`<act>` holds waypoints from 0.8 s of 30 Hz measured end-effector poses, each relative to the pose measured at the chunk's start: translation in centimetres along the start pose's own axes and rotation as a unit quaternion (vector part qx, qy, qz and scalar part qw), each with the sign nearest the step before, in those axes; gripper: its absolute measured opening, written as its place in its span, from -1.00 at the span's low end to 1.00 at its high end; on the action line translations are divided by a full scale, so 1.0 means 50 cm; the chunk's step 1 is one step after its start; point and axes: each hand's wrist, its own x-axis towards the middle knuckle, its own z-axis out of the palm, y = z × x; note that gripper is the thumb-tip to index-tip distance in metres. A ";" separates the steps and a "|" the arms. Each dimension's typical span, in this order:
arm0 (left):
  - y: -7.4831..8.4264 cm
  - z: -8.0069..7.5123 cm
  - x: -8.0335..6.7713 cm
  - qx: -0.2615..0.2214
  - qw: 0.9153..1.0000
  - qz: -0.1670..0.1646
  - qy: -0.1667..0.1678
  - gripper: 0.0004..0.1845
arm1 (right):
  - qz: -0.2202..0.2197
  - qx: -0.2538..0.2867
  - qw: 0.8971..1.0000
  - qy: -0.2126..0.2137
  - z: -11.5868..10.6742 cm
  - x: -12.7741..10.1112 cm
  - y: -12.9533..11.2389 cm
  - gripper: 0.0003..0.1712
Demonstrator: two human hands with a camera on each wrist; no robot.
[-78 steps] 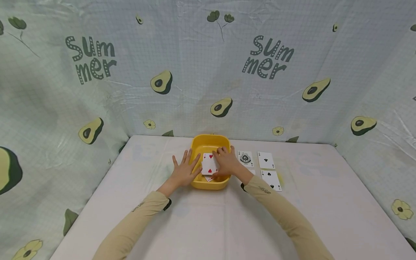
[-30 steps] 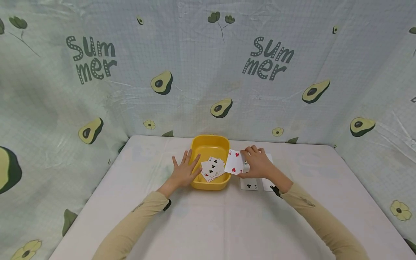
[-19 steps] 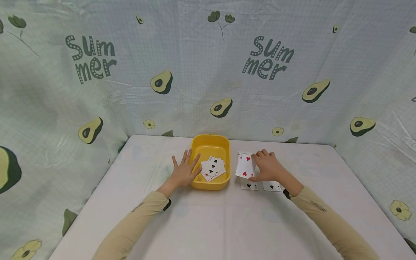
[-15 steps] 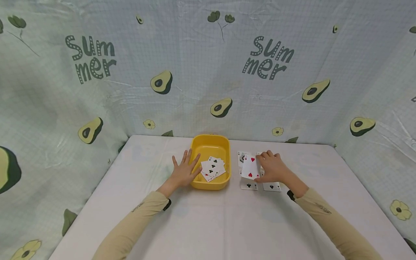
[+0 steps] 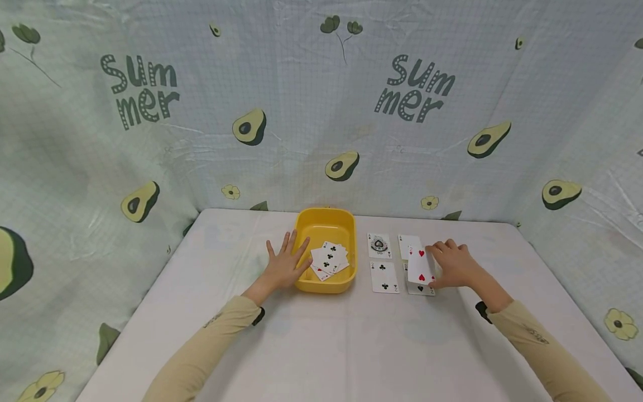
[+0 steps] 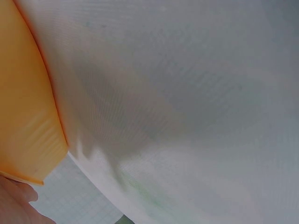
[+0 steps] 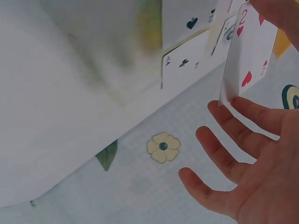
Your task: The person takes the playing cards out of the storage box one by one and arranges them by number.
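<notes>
While the right hand [image 5: 454, 265] pinches the two of hearts [image 5: 419, 266], that card hides the spade card [image 5: 422, 288] beneath.

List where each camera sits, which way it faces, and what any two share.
Head: above the table, looking forward and down at the tub, laid-out cards, both sleeves and hands.
Left wrist: low by the left hand, facing the tub's wall; a bit of hand at the corner.
Right wrist: under the right hand, looking along its fingers.
Head and right wrist share the two of hearts.
</notes>
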 end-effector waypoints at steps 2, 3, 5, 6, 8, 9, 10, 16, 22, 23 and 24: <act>0.001 -0.001 0.000 -0.001 1.000 0.001 -0.001 -0.38 | -0.002 0.005 1.000 -0.008 0.001 -0.010 0.015 -0.06; 0.001 -0.002 0.000 -0.002 1.000 0.001 -0.002 -0.38 | -0.001 0.007 1.000 -0.013 0.002 -0.015 0.022 -0.07; 0.002 -0.004 -0.001 -0.002 1.000 0.001 -0.008 -0.38 | 0.002 0.012 1.000 -0.026 0.004 -0.024 0.035 -0.07; 0.002 -0.004 -0.001 -0.002 1.000 0.001 -0.010 -0.38 | 0.004 0.017 0.999 -0.032 0.005 -0.028 0.041 -0.08; 0.001 -0.004 -0.001 -0.004 1.000 0.002 -0.013 -0.38 | 0.007 0.022 0.999 -0.045 0.008 -0.036 0.052 -0.09; 0.001 -0.005 -0.001 -0.005 1.000 0.002 -0.014 -0.38 | 0.009 0.026 0.998 -0.050 0.009 -0.039 0.058 -0.09; 0.001 -0.004 -0.001 -0.005 1.000 0.002 -0.015 -0.38 | 0.011 0.030 0.998 -0.055 0.010 -0.042 0.063 -0.09; -0.002 -0.001 0.002 -0.006 1.000 0.002 -0.012 -0.38 | 0.025 0.044 0.995 -0.084 0.021 -0.053 0.089 -0.08; -0.002 -0.001 0.002 -0.009 1.000 0.003 -0.009 -0.38 | 0.026 0.053 0.994 -0.092 0.034 -0.056 0.105 -0.09; -0.002 -0.001 0.002 -0.009 1.000 0.004 -0.008 -0.38 | 0.026 0.052 0.994 -0.090 0.036 -0.056 0.107 -0.10; -0.002 -0.001 0.002 -0.011 1.000 0.004 -0.008 -0.38 | 0.025 0.051 0.994 -0.089 0.038 -0.056 0.108 -0.11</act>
